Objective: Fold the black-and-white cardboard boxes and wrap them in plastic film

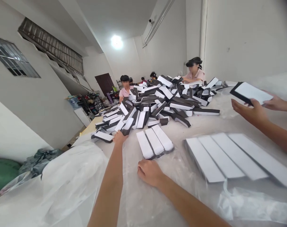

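My left hand reaches to the near edge of a heap of long black-and-white folded pieces. Its fingers close around the end of one black-and-white piece, and the fingertips are partly hidden. My right hand rests curled on the clear plastic covering the table, its fingers tucked under, so what they hold, if anything, is hidden. Just beyond it lie three white-topped pieces side by side, seemingly in a clear bag.
At the right, another person's hands hold a black-and-white piece. Below them lies a bagged row of several white pieces. Crumpled plastic covers the left side. Other people sit behind the heap.
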Tool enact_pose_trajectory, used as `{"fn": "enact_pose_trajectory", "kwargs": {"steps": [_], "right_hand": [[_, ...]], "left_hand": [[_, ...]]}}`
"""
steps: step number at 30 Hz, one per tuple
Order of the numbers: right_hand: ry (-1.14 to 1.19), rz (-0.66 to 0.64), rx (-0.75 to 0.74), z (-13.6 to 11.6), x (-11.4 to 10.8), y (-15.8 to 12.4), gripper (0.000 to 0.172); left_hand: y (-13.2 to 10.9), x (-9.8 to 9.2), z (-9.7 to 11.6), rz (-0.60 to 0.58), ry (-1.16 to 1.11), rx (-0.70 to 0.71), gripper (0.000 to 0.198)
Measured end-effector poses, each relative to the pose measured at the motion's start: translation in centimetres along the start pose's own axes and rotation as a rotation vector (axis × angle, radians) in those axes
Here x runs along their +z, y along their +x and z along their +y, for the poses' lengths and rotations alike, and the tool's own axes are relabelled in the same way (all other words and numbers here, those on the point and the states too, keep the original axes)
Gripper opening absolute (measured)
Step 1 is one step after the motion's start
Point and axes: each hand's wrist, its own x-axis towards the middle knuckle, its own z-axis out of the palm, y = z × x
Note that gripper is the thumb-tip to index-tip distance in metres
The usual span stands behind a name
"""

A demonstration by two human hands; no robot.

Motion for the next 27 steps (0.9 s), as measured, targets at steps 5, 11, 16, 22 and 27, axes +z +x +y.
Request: {"fn": "enact_pose_trajectory", "kwargs": {"steps": [5,11,16,22,27], "right_hand": [[-0.006,0.019,-0.013,0.0,0.2,0.0,0.024],[0.001,0.029,-0.015,0.1,0.2,0.1,0.023],[0.105,0.033,0.012,0.0,-0.2,-0.1,0.022],[0.714,0.132,0.110,1.0,0.3,0.0,0.020],[1.498,0.049,0.438,1.5,-1.2,0.4,0.044]], "left_hand": [[0.1,0.8,0.8,0.022,-0.066,-0.027,0.063],[-0.4,-0.5,0.4,0.089,-0.263,-0.034,0.061],[-0.8,-4.4,-0.6,0.217,-0.492,-0.002,0.068],[-2.4,-9.6,-0.7,0.222,-0.749,0.053,0.052],[-6.1,-10.8,-0.1,-0.190,-0.928,0.211,0.047]]}}
